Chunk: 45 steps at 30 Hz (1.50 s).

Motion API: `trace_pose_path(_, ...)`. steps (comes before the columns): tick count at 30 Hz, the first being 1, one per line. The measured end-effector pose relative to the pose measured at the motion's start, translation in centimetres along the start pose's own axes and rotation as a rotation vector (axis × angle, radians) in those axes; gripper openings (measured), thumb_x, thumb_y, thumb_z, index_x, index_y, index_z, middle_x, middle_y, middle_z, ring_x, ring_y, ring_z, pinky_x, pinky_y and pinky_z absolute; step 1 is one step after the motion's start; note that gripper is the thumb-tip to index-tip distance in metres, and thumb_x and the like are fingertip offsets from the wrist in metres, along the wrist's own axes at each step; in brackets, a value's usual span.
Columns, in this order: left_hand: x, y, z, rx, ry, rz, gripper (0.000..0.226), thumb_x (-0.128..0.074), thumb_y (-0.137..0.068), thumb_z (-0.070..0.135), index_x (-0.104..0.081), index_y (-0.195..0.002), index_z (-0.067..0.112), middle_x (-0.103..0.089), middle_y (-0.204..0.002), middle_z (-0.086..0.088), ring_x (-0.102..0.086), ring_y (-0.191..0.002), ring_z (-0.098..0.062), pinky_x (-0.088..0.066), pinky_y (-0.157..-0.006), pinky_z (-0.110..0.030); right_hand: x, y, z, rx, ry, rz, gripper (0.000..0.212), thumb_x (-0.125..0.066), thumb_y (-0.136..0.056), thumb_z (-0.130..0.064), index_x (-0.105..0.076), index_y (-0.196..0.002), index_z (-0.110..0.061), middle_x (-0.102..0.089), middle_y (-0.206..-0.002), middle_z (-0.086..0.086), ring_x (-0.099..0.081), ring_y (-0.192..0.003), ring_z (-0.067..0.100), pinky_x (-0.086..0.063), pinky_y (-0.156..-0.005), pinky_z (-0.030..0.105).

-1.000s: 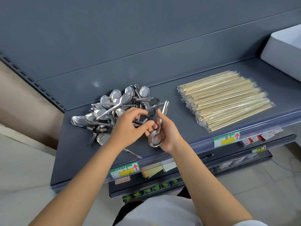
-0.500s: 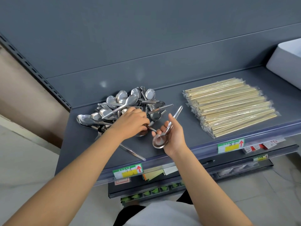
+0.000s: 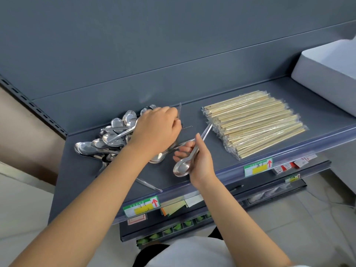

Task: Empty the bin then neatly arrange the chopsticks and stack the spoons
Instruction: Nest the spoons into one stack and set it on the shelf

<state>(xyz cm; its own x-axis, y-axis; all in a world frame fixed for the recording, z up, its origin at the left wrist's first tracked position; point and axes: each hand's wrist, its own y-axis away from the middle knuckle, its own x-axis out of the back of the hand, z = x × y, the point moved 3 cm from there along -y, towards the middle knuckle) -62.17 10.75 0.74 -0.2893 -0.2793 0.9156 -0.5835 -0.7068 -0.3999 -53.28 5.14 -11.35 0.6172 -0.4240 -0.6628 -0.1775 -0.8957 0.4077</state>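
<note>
A loose pile of several metal spoons (image 3: 107, 139) lies at the left of the grey shelf (image 3: 192, 120). My left hand (image 3: 156, 130) reaches over the pile's right side, fingers curled round a spoon handle that sticks up past the fingertips. My right hand (image 3: 198, 160) grips a small stack of nested spoons (image 3: 183, 166) by the handles, bowls toward me, just above the shelf's front. Wrapped chopsticks (image 3: 254, 124) lie in a tidy bundle to the right. The white bin (image 3: 327, 74) stands at the far right.
One spoon (image 3: 158, 158) lies on the shelf under my left wrist, and a lone handle (image 3: 148, 185) lies near the front edge. Price labels (image 3: 142, 206) line the shelf's front rail. A lower shelf and a pale floor show below.
My left hand moved from the near side of the pile toward the back and lifted a spoon handle. My right hand kept its stack and shifted slightly right.
</note>
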Motion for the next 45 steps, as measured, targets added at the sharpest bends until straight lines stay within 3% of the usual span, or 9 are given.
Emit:
trace_pose_path(6,-0.9,-1.0,1.1,0.163,0.037,-0.240,0.020,-0.045,-0.090,0.029,-0.056,-0.080,0.015,-0.064,-0.082,-0.003,-0.057,-0.082,-0.028,-0.035,-0.064,-0.032,-0.5,-0.3,0.9,0.039,0.145,-0.037,0.053,-0.044,-0.091,-0.058,-0.060,-0.091,-0.008,-0.066,-0.091,0.014,-0.065,-0.082,0.029,-0.052,-0.073,0.038)
trace_pose_path(13,-3.0,0.8,2.1,0.250,0.205,-0.410,0.014,-0.051,-0.087,0.026,-0.061,-0.081,0.018,-0.065,-0.073,0.003,-0.063,-0.072,-0.022,-0.043,-0.055,-0.029,-2.0,1.0,0.4,-0.115,-0.103,-0.285,0.073,-0.038,-0.088,-0.065,-0.056,-0.127,-0.006,-0.065,-0.108,0.015,-0.063,-0.098,0.028,-0.055,-0.077,0.037)
trace_pose_path(17,-4.1,2.2,0.9,0.409,0.580,-0.407,0.016,-0.051,-0.092,0.027,-0.057,-0.079,0.021,-0.064,-0.059,0.001,-0.061,-0.046,-0.018,-0.049,-0.041,-0.028,-1.7,0.3,0.9,-0.127,-0.029,-0.178,0.048,-0.050,-0.088,-0.060,-0.065,-0.092,-0.014,-0.050,-0.072,0.006,-0.051,-0.068,0.019,-0.051,-0.068,0.032)
trace_pose_path(19,-4.4,2.6,-0.3,0.447,0.614,-0.311,0.021,-0.054,-0.093,0.034,-0.057,-0.077,0.021,-0.065,-0.066,0.004,-0.061,-0.058,-0.015,-0.048,-0.050,-0.028,-1.1,-0.2,1.0,-0.137,0.017,-0.091,0.047,-0.050,-0.089,-0.059,-0.059,-0.077,-0.014,-0.041,-0.057,0.000,-0.042,-0.054,0.016,-0.049,-0.061,0.031)
trace_pose_path(22,-4.8,3.4,-2.3,0.389,0.391,-0.245,0.012,-0.055,-0.092,0.029,-0.062,-0.088,0.021,-0.062,-0.088,0.006,-0.059,-0.082,-0.016,-0.046,-0.069,-0.031,-0.4,-0.6,0.8,-0.118,0.062,0.023,0.037,-0.054,-0.092,-0.047,-0.056,-0.085,-0.010,-0.043,-0.057,-0.001,-0.042,-0.051,0.015,-0.054,-0.063,0.035)
trace_pose_path(27,-5.6,4.9,-4.0,0.131,-0.029,-0.504,0.033,-0.054,-0.094,0.034,-0.056,-0.125,0.022,-0.056,-0.125,0.003,-0.043,-0.119,-0.021,-0.031,-0.099,-0.035,-0.2,-0.9,1.0,-0.119,-0.041,0.040,0.028,-0.060,-0.092,-0.037,-0.052,-0.081,-0.013,-0.043,-0.059,-0.001,-0.048,-0.050,0.014,-0.055,-0.069,0.036)
trace_pose_path(32,-6.2,5.0,-4.3,0.072,-0.121,-0.606,0.035,-0.054,-0.094,0.040,-0.054,-0.123,0.020,-0.056,-0.122,0.002,-0.037,-0.112,-0.022,-0.026,-0.096,-0.033,0.1,-1.2,1.0,-0.158,-0.158,0.068,0.037,-0.055,-0.092,-0.044,-0.049,-0.070,-0.015,-0.040,-0.057,-0.001,-0.047,-0.050,0.015,-0.053,-0.072,0.036)
trace_pose_path(39,-4.5,4.1,-4.4,0.338,0.161,-0.357,0.012,-0.055,-0.089,0.023,-0.065,-0.086,0.028,-0.066,-0.084,0.009,-0.055,-0.089,-0.019,-0.037,-0.083,-0.031,0.2,-0.6,0.7,-0.156,-0.164,0.092,0.043,-0.053,-0.091,-0.050,-0.050,-0.074,-0.010,-0.043,-0.058,0.002,-0.047,-0.053,0.019,-0.053,-0.072,0.039)
trace_pose_path(45,-4.6,4.3,-2.4,0.741,0.935,-0.350,0.010,-0.074,-0.078,0.012,-0.072,-0.071,0.019,-0.069,-0.069,0.004,-0.062,-0.063,-0.005,-0.046,-0.067,-0.024,-0.1,-0.6,0.4,-0.144,-0.078,-0.040,0.053,-0.046,-0.091,-0.058,-0.058,-0.085,-0.007,-0.063,-0.071,0.006,-0.063,-0.066,0.021,-0.052,-0.064,0.033)
